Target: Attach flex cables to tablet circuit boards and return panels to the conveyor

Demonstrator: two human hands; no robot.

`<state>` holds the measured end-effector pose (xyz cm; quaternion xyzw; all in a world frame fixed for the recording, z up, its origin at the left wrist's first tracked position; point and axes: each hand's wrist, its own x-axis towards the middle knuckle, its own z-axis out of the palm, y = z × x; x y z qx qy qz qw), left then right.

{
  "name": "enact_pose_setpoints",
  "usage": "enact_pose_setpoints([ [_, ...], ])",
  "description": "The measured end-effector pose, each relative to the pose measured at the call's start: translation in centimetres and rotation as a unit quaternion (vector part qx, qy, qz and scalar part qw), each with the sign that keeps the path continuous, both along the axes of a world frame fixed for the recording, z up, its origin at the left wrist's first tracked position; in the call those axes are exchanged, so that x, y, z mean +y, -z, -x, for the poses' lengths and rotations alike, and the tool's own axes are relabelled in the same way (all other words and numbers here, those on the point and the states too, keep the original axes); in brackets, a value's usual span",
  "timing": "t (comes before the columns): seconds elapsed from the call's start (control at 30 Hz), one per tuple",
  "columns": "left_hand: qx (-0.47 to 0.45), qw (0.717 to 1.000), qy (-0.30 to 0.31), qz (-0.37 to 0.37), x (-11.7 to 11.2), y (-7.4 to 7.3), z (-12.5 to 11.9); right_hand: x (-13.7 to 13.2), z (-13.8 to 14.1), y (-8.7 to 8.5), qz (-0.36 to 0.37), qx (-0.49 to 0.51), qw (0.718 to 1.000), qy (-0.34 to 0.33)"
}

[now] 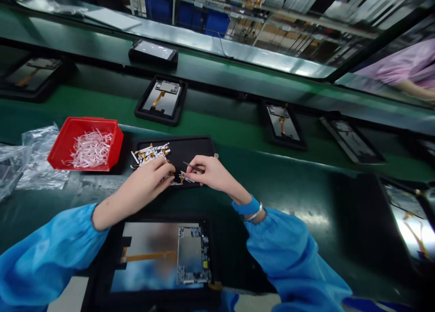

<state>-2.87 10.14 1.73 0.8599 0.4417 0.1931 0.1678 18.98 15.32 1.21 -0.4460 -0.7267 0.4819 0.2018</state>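
Observation:
Over a black tray (197, 146), my right hand (212, 172) grips a pair of dark tweezers (194, 167), their tip pointing left. Just below its fingertips lie a few small white and orange flex cables (183, 177). My left hand (151, 178) is closed, fingers curled down at the tray's front; what they pinch is too small to make out. Behind that hand is a pile of white flex cables (151, 153) with black marks. Close in front of me is an opened tablet (152, 275) in a black frame, its circuit board (190, 255) and an orange ribbon cable (149, 257) exposed.
A red bin (117, 146) of thin white strips stands left of the tray, beside clear plastic bags (42, 160). Along the green line behind sit more tablet units (161, 99), (283, 124). At far right, another person's pink sleeve (411, 65) shows.

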Motion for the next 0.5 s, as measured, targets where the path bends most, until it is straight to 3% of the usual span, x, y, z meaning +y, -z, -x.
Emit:
enact_pose_setpoints([
  [0.13,-0.012,0.999,0.043,0.031,3.6,0.3,-0.8,-0.8,-0.7,-0.3,0.004,0.047,0.999,0.015],
  [0.23,-0.040,0.994,0.080,0.061,4.9,0.0,-1.3,-1.4,-1.5,-0.7,0.028,0.065,0.997,0.010],
  [0.4,-0.082,0.984,0.120,0.102,4.1,-1.7,-1.5,-2.3,-2.3,-1.3,0.060,0.114,0.992,0.012],
  [0.5,-0.099,0.984,0.110,0.103,2.6,-2.4,-1.8,-3.4,-2.0,-1.7,-0.003,0.105,0.993,0.052],
])
